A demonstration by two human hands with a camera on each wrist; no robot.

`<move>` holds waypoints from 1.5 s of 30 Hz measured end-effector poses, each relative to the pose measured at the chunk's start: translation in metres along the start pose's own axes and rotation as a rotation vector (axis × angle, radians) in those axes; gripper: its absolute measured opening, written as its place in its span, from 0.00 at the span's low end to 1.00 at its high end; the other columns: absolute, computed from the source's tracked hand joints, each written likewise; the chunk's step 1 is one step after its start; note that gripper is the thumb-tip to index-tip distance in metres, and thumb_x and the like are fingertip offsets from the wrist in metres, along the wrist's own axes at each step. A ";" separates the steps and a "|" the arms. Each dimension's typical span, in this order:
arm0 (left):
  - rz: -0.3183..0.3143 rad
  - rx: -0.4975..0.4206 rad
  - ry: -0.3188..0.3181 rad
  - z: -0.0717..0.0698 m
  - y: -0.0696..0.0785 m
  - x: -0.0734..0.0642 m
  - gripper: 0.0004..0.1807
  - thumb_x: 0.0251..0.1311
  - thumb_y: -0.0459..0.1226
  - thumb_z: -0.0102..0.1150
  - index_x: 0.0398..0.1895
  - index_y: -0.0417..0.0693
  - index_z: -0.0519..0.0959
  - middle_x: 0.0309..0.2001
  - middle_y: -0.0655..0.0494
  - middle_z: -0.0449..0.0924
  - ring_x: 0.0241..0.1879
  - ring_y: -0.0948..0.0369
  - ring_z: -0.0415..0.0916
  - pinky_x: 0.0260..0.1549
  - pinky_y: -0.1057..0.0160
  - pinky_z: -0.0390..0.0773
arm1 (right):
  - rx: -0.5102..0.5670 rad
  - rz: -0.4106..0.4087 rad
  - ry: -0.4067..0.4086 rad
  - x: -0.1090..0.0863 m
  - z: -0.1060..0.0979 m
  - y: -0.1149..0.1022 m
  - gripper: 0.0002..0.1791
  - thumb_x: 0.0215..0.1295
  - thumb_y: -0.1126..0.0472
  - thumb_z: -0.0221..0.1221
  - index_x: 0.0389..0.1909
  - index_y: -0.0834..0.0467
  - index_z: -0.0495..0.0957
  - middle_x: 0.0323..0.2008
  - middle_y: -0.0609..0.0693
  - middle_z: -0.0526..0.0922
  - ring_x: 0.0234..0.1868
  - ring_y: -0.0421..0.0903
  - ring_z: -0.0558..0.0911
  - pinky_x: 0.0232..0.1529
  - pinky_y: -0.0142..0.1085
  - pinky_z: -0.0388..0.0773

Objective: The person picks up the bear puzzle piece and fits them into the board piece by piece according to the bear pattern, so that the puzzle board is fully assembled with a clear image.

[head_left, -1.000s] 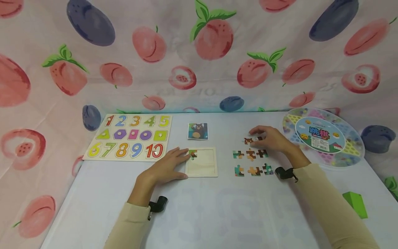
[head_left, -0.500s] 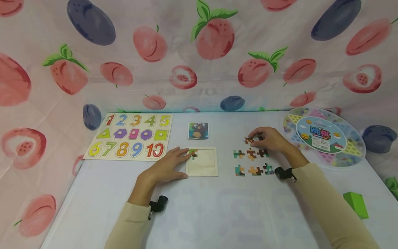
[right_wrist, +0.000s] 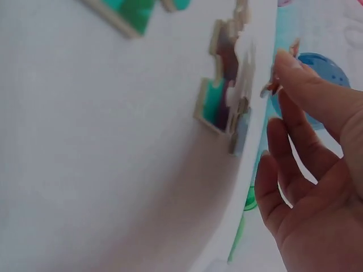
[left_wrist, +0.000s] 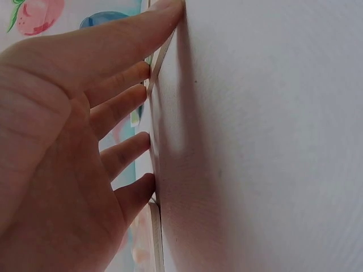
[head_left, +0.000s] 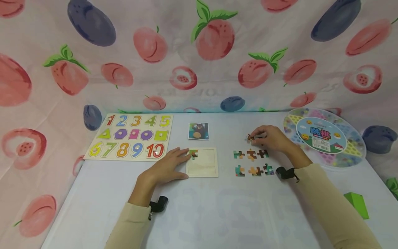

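Note:
My left hand (head_left: 158, 168) lies along the left side of a shallow wooden puzzle tray (head_left: 216, 164), fingers extended and thumb at its lower left corner. One jigsaw piece (head_left: 194, 155) sits in the tray's upper left corner. Between thumb and fingertips my right hand (head_left: 269, 139) pinches a brown jigsaw piece (head_left: 249, 138), tilted and held off the table; its edge shows in the right wrist view (right_wrist: 273, 86). Below that hand lie two rows of loose pieces, including a brown piece (head_left: 251, 154) and an orange-brown one (head_left: 255, 171). The right hand partly hides another piece behind its fingers.
A bear picture card (head_left: 198, 131) lies behind the tray. To the left is a number and shape board (head_left: 127, 141). A round Chinese checkers set (head_left: 323, 135) lies at the back right, and a green block (head_left: 357, 205) nearer the right edge.
The right hand has picked up the brown jigsaw piece, which lay flat before and is now tilted in its fingertips. The left hand and tray have stayed in place.

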State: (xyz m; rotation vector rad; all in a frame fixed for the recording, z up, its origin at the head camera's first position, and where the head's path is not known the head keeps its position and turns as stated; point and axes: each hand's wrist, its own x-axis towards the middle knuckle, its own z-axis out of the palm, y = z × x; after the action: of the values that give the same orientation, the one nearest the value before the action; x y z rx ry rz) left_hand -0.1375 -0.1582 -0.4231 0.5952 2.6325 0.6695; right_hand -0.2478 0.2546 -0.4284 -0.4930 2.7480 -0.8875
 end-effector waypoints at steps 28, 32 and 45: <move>0.010 0.000 0.001 -0.001 0.000 0.000 0.41 0.61 0.46 0.70 0.77 0.52 0.66 0.82 0.54 0.56 0.84 0.45 0.43 0.79 0.39 0.54 | 0.052 -0.054 0.052 0.001 0.001 -0.007 0.12 0.66 0.57 0.68 0.47 0.58 0.89 0.45 0.60 0.90 0.33 0.40 0.83 0.28 0.29 0.78; 0.008 0.001 0.002 -0.002 0.001 0.001 0.41 0.61 0.46 0.70 0.77 0.52 0.66 0.82 0.54 0.56 0.84 0.46 0.43 0.79 0.39 0.55 | 0.057 -0.091 0.060 0.005 0.006 -0.013 0.12 0.66 0.59 0.68 0.47 0.58 0.89 0.45 0.60 0.91 0.30 0.41 0.83 0.26 0.29 0.76; 0.005 0.005 0.000 0.000 -0.001 0.001 0.41 0.60 0.46 0.71 0.77 0.52 0.66 0.82 0.54 0.56 0.84 0.46 0.43 0.79 0.39 0.55 | 0.093 -0.147 0.020 0.009 0.025 -0.046 0.17 0.60 0.58 0.72 0.50 0.58 0.88 0.48 0.57 0.90 0.40 0.46 0.88 0.34 0.26 0.81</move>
State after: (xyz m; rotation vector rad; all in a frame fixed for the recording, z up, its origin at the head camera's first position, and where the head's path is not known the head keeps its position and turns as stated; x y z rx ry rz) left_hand -0.1386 -0.1584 -0.4235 0.6029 2.6344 0.6649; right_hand -0.2372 0.2031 -0.4213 -0.6784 2.7005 -1.0543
